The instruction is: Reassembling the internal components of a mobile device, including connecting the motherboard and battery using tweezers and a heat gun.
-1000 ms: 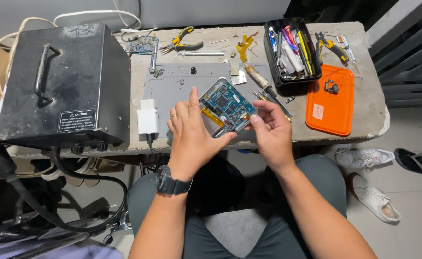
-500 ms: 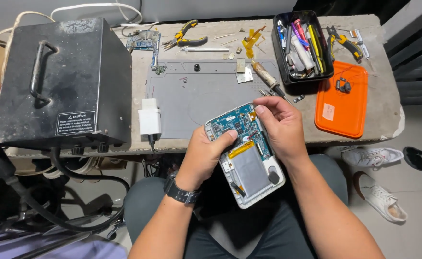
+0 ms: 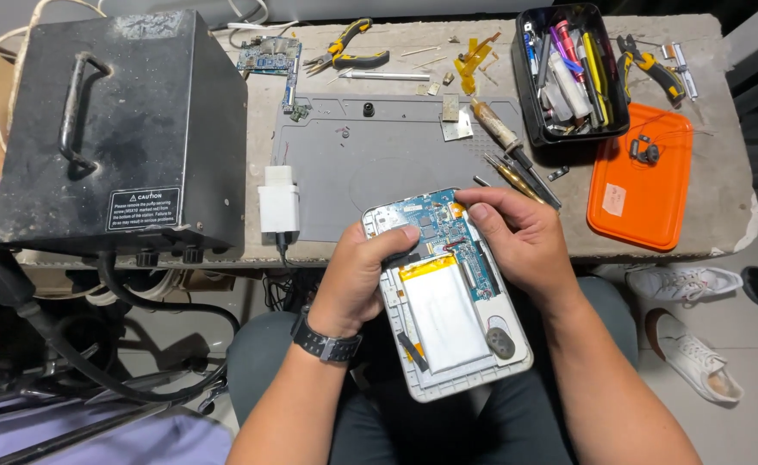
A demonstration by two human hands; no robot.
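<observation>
Gripping opened tablet (image 3: pixel 448 297) between left hand (image 3: pixel 357 275) and right hand (image 3: pixel 517 241), over lap.

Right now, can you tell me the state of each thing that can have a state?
Tablet: back cover off, board and battery exposed, held over the lap.
Left hand: gripping the tablet's left edge, thumb on the board.
Right hand: fingertips on the board's top right.
Black bin: open, full of tools.
Orange tray: flat on the bench, small part inside.
Charger: on the bench, cable plugged in.
Pliers: lying shut.
</observation>
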